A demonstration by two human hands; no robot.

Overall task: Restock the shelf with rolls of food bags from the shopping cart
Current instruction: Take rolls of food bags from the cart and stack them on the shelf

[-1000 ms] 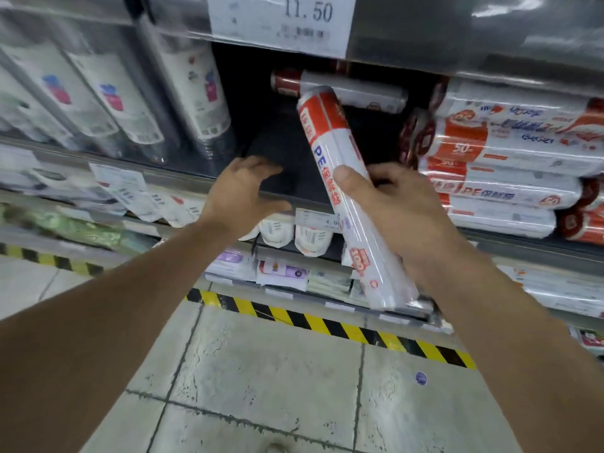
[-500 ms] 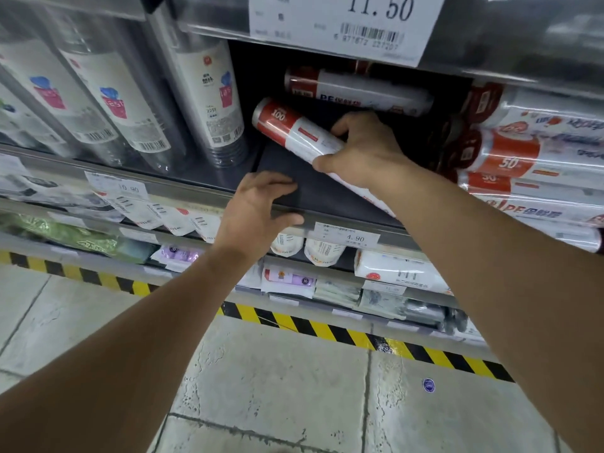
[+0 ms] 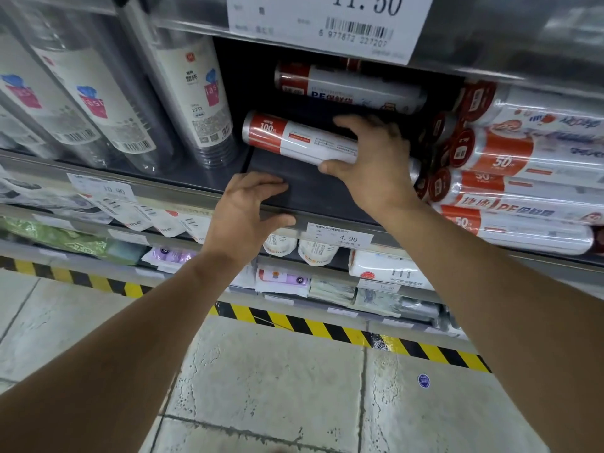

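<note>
A white roll of food bags with a red end (image 3: 294,138) lies sideways on the dark shelf (image 3: 294,188). My right hand (image 3: 372,161) grips it near its right half, thumb under and fingers over. Behind it lies another roll (image 3: 353,89) at the back of the shelf. A stack of similar red-and-white rolls (image 3: 523,178) fills the right of the shelf. My left hand (image 3: 248,217) rests on the shelf's front edge, fingers straight on the dark surface and thumb over the rail. The shopping cart is out of view.
Tall sleeves of clear cups (image 3: 192,93) stand at the left of the same shelf. A price tag reading 11.50 (image 3: 330,24) hangs on the shelf above and a 4.90 tag (image 3: 340,238) on the rail. Lower shelves hold packets; yellow-black tape (image 3: 294,322) marks the floor.
My right hand has carried the roll from upright in front of the shelf to lying sideways on it, deeper inside. My left hand has moved onto the shelf edge.
</note>
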